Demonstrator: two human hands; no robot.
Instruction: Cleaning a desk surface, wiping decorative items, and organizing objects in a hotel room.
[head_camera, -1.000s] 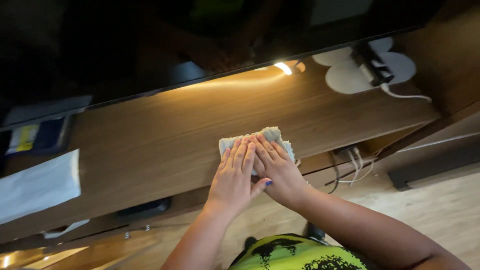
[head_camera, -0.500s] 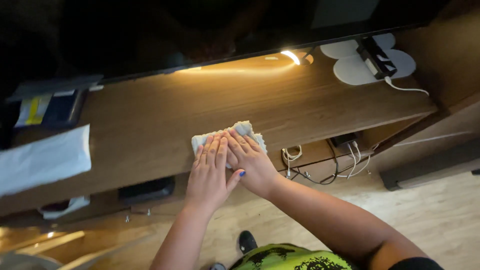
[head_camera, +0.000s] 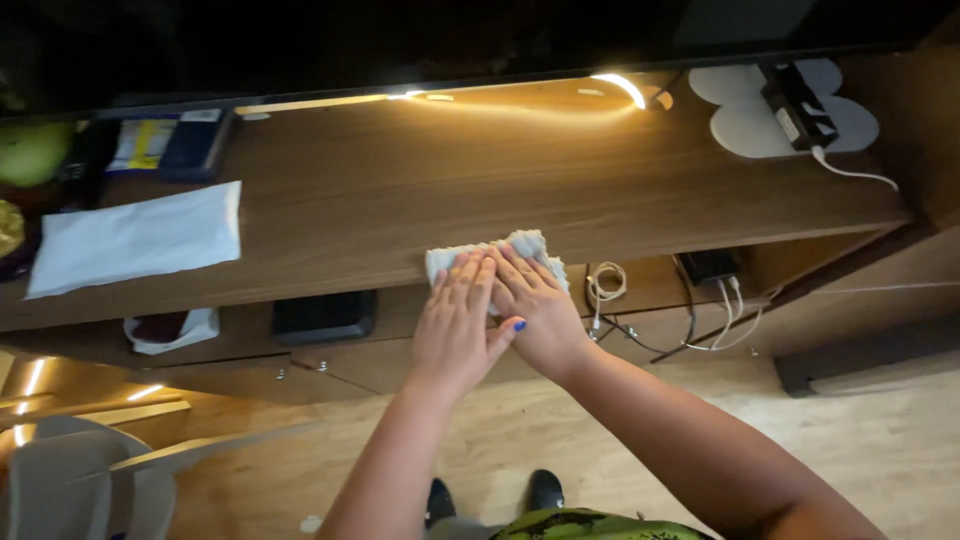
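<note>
We press both flat hands, left beside right, together on the cloth at mid-frame on the shelf edge, having slid it leftward, so more wood is wiped.

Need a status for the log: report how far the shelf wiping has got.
Done: nothing can be judged; the wooden shelf shows no wipe marks. In hand: left hand and right hand press a pale cloth at its front edge. Left: white paper lies unmoved on the left.
</note>
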